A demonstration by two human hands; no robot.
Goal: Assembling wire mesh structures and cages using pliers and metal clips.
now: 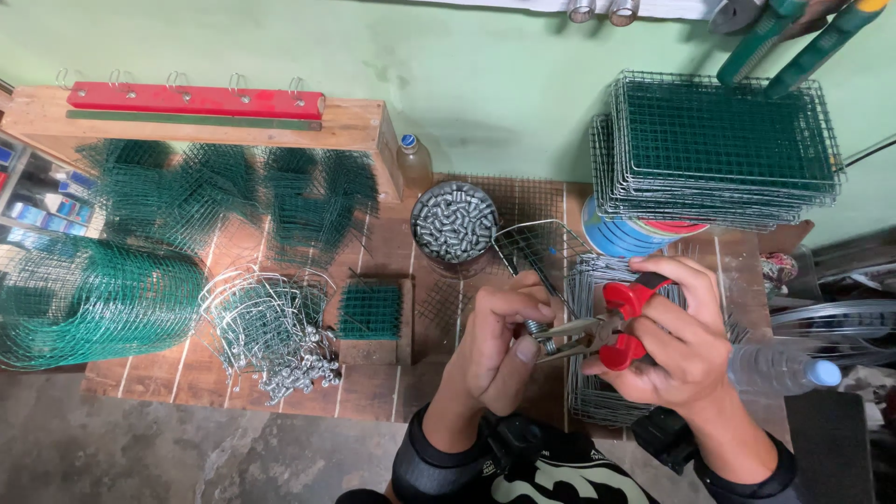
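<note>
A small plastic bottle [413, 161] with a blue cap stood against the green wall, just left of the round tin of metal clips [455, 222] and a little above it. Far to the left of that tin, a few small blue and white boxes [37, 201] lay in the compartments of a shelf (too blurred to tell more). To the tin's lower right, well apart, a clear plastic bottle [782, 367] with a pale blue cap lay on its side.

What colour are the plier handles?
Red, on the pliers in the right hand; head view.
</note>
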